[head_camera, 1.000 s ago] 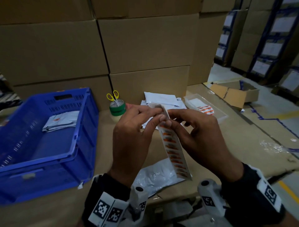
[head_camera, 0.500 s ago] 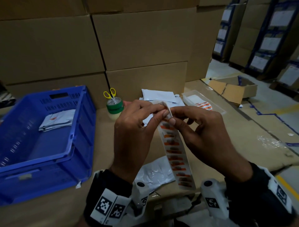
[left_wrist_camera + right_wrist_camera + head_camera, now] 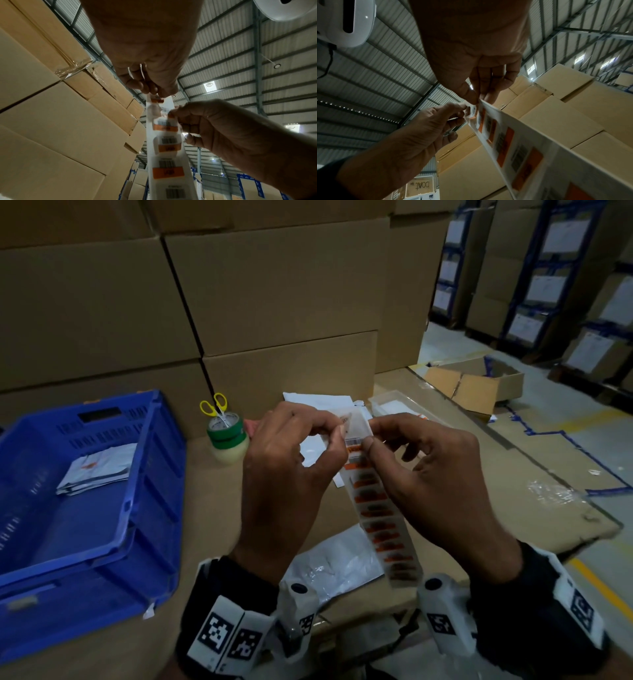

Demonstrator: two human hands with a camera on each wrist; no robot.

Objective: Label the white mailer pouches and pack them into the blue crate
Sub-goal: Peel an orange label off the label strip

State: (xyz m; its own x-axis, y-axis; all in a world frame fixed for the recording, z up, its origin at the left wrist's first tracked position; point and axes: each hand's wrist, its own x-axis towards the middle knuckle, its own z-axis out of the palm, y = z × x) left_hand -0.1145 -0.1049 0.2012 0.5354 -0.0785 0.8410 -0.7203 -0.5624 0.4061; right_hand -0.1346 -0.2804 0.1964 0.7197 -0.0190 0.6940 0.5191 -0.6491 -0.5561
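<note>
A long white label strip (image 3: 380,515) with orange barcode labels hangs in front of me, above the cardboard table. My right hand (image 3: 368,440) pinches its top edge. My left hand (image 3: 339,431) pinches the topmost label (image 3: 157,100), which is partly lifted off the backing. The left wrist view shows the strip (image 3: 169,155) running down from both hands. One white mailer pouch (image 3: 329,566) lies on the table under my wrists. More pouches (image 3: 318,399) are stacked at the back. The blue crate (image 3: 154,474) stands at left and holds a few labelled pouches (image 3: 99,470).
Green tape rolls with yellow scissors (image 3: 226,433) stand between the crate and my hands. A clear plastic tray (image 3: 394,405) sits at the back right. Tall cardboard boxes (image 3: 274,285) wall the far side. An open carton (image 3: 476,385) lies on the floor beyond the table's right edge.
My left fingers have lifted the top label's corner away from the backing. Both hands stay close together at the strip's top, and the strip still hangs down.
</note>
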